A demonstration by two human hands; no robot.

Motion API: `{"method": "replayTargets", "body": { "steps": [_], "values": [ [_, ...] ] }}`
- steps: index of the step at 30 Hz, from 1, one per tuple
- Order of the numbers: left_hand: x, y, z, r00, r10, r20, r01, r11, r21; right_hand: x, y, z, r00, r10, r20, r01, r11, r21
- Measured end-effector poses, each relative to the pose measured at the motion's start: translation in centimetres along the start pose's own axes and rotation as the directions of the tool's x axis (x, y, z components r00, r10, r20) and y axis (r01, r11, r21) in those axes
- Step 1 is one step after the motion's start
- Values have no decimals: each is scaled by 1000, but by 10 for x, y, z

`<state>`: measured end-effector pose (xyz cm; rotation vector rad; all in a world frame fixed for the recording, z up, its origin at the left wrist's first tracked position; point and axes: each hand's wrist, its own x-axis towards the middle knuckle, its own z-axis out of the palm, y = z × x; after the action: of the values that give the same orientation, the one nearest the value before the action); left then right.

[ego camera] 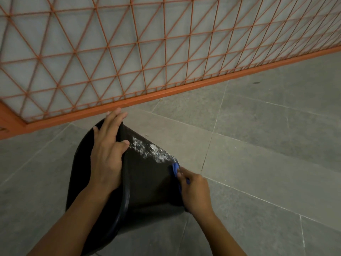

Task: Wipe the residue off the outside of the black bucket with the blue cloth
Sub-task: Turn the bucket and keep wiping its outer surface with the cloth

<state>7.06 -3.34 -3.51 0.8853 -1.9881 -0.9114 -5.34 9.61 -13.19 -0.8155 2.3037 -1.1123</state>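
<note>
The black bucket point(147, 178) lies tipped on its side on the grey floor, its opening to the left. White residue point(151, 150) streaks its upper outside wall. My left hand point(108, 154) grips the bucket's rim, fingers over the top edge and thumb on the outer wall. My right hand point(193, 193) holds the blue cloth point(176, 169) bunched against the bucket's right side, just below the lower end of the residue. Most of the cloth is hidden under the hand.
An orange metal grid fence point(129, 52) with a solid orange base rail point(166, 93) runs behind the bucket, close to its far end. Grey floor tiles point(267, 145) spread to the right and in front.
</note>
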Motion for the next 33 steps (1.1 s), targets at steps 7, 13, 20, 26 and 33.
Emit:
{"method": "replayTargets", "body": {
  "steps": [7,13,20,26,33],
  "values": [
    [-1,4,2,1000,14,6,-15,999,34,10,6,0,993,100,68,-87,980,-176],
    [-1,2,1,1000,14,-4,-14,1000,17,25,6,-3,991,68,111,-55,992,-113],
    [-2,1,1,1000,19,-5,-18,999,35,-8,3,-6,998,-33,62,42,988,-147],
    [-1,1,2,999,31,-17,-30,998,48,23,11,-1,996,35,85,-25,993,-114],
    [-1,1,4,998,61,21,-63,990,126,-62,-52,0,975,-197,-102,220,926,308]
  ]
}}
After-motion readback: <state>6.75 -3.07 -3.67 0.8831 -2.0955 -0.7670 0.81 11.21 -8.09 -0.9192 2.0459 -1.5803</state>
